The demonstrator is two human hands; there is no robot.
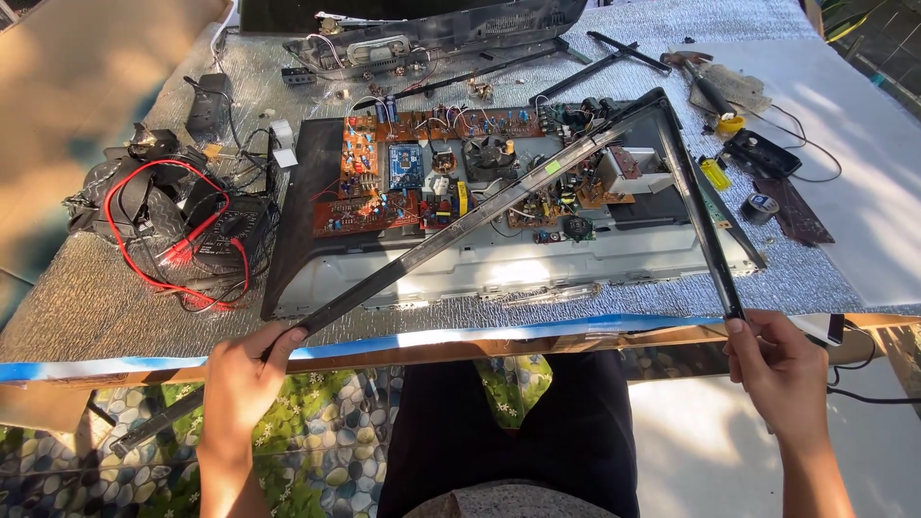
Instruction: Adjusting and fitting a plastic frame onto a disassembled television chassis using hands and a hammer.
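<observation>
1. Black frame strip [537,182]: two long bars joined at a far corner; held raised over the opened chassis [499,269]; near ends reach past the table edge [96,364].
2. Left hand [240,384]: fingers closed around the near end of the longer bar.
3. Right hand [779,369]: fingertips pinching the near end of the shorter bar.
4. Chassis: brown circuit boards [369,187] exposed.
5. Surroundings: multimeter [230,230] with red lead at left; tape roll [760,206] at right.
</observation>
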